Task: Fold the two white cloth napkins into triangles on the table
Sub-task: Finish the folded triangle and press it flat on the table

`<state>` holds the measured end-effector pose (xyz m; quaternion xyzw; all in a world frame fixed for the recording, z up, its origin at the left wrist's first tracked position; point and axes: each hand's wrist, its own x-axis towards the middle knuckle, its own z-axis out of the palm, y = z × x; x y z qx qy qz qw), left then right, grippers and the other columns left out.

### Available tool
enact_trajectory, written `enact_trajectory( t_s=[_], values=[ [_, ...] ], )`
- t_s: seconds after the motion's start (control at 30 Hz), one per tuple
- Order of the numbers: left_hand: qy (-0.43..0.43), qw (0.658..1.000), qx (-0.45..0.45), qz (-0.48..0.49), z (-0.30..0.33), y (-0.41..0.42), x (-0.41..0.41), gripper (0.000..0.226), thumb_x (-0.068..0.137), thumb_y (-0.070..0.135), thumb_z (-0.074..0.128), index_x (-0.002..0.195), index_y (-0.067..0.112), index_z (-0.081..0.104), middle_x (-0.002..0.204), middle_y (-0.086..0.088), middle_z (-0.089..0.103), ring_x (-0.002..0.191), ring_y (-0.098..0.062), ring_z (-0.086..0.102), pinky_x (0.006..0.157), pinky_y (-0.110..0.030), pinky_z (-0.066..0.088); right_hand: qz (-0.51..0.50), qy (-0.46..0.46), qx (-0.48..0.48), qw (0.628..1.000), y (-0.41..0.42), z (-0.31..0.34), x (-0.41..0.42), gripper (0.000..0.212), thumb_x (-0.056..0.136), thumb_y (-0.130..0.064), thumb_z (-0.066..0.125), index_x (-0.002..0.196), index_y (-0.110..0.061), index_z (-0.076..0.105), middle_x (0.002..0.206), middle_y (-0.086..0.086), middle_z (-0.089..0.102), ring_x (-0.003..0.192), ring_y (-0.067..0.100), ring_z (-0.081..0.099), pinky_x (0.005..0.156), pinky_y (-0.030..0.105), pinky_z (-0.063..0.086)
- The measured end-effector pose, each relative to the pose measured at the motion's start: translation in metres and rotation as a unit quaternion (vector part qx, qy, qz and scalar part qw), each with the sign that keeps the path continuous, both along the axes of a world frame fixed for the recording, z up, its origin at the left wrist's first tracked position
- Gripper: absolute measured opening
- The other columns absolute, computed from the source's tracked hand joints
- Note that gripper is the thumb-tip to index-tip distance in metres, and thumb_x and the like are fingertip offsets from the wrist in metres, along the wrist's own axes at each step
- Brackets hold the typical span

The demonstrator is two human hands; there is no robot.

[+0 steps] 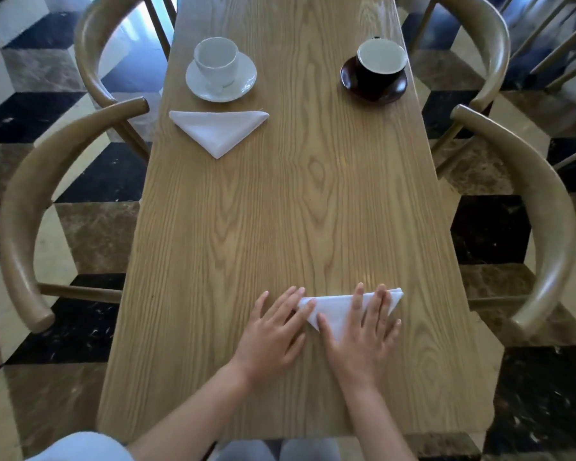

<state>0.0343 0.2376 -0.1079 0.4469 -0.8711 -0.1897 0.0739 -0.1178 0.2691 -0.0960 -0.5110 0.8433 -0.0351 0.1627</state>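
One white napkin (218,129) lies folded as a triangle at the far left of the wooden table (280,211), its tip pointing toward me. A second white napkin (335,311), also a triangle with its long edge away from me, lies near the front edge. My left hand (276,334) lies flat with straight fingers, and its fingertips touch the napkin's left corner. My right hand (363,337) presses flat on the napkin's middle and right part, covering much of it.
A white cup on a white saucer (221,69) stands behind the far napkin. A dark cup on a dark saucer (374,74) stands at the far right. Four wooden chairs (30,227) flank the table's two long sides over a checkered floor.
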Motion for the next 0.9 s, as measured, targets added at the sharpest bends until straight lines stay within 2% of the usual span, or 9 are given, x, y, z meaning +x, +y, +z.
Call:
enact_trajectory(
  t_s=[0.07,0.2,0.37,0.43,0.5,0.6,0.67,0.77,0.9],
  values=[
    [0.028,0.999,-0.020,0.016,0.000,-0.014,0.021,0.048,0.086,0.028,0.043,0.131,0.015,0.054,0.141,-0.006,0.047,0.130,-0.021,0.045,0.108,-0.045,0.024,-0.005,0.009,0.002,1.000,-0.001,-0.002,-0.002,0.089,0.079,-0.071,0.027,0.141,-0.009,0.039,0.150,0.025,0.024,0.138,0.037,0.025,0.101,0.067,0.024],
    [-0.020,0.988,-0.029,0.153,0.005,-0.061,0.018,0.051,0.086,0.034,0.035,0.128,0.014,0.056,0.146,-0.009,0.041,0.137,-0.025,0.033,0.110,-0.053,0.016,-0.033,0.010,0.001,0.999,-0.009,-0.005,-0.017,0.086,0.077,-0.068,0.034,0.141,-0.011,0.039,0.151,0.024,0.022,0.139,0.036,0.025,0.100,0.072,0.020],
    [-0.091,0.957,0.017,0.275,-0.002,-0.142,-0.029,0.062,0.088,0.047,0.033,0.146,0.026,0.027,0.158,-0.002,0.010,0.145,-0.017,0.003,0.112,-0.052,-0.007,-0.043,0.009,0.012,0.999,-0.039,-0.005,-0.051,0.089,0.081,-0.074,0.020,0.142,-0.012,0.037,0.152,0.025,0.019,0.139,0.036,0.024,0.099,0.073,0.017],
    [-0.114,0.945,0.032,0.306,-0.009,-0.152,-0.038,0.064,0.087,0.050,0.032,0.147,0.030,0.020,0.159,0.001,0.004,0.145,-0.016,-0.001,0.113,-0.052,-0.008,-0.036,0.019,0.012,0.999,-0.051,-0.007,-0.064,0.087,0.078,-0.071,0.026,0.143,-0.013,0.035,0.152,0.023,0.017,0.141,0.034,0.020,0.100,0.072,0.016],
    [-0.108,0.942,0.023,0.317,-0.012,-0.154,-0.043,0.068,0.081,0.053,0.028,0.146,0.030,0.025,0.158,0.000,0.010,0.145,-0.017,0.004,0.113,-0.051,-0.006,-0.038,0.025,0.006,0.999,-0.064,-0.010,-0.076,0.087,0.077,-0.069,0.027,0.143,-0.013,0.034,0.153,0.023,0.016,0.142,0.033,0.017,0.102,0.072,0.015],
    [-0.088,0.942,0.010,0.324,-0.011,-0.152,-0.046,0.072,0.076,0.054,0.026,0.142,0.028,0.034,0.156,-0.002,0.020,0.144,-0.018,0.014,0.113,-0.053,-0.001,-0.031,0.018,-0.001,0.999,-0.088,-0.010,-0.088,0.092,0.081,-0.075,0.013,0.143,-0.011,0.036,0.152,0.025,0.016,0.142,0.035,0.016,0.101,0.073,0.016],
    [-0.089,0.939,0.007,0.333,-0.009,-0.155,-0.047,0.071,0.076,0.053,0.028,0.141,0.027,0.037,0.155,-0.002,0.023,0.144,-0.019,0.017,0.113,-0.055,0.002,-0.025,0.020,-0.001,0.999,-0.113,-0.011,-0.093,0.096,0.079,-0.077,0.004,0.146,-0.012,0.029,0.154,0.025,0.008,0.144,0.034,0.004,0.103,0.071,0.009],
    [-0.097,0.938,0.016,0.334,-0.009,-0.157,-0.047,0.071,0.076,0.053,0.029,0.141,0.026,0.038,0.155,-0.002,0.024,0.143,-0.019,0.017,0.113,-0.055,0.003,-0.025,0.008,0.003,1.000,-0.164,-0.014,-0.101,0.090,0.081,-0.074,0.019,0.149,-0.016,0.014,0.155,0.022,-0.008,0.143,0.028,-0.015,0.107,0.067,-0.003],
    [-0.100,0.937,0.021,0.334,-0.011,-0.159,-0.047,0.070,0.076,0.052,0.032,0.142,0.026,0.037,0.155,-0.002,0.022,0.144,-0.018,0.014,0.113,-0.056,0.003,-0.052,0.003,-0.024,0.998,-0.240,-0.018,-0.110,0.086,0.083,-0.068,0.032,0.149,-0.017,0.009,0.155,0.022,-0.009,0.143,0.027,-0.017,0.107,0.067,-0.005]
  ],
)
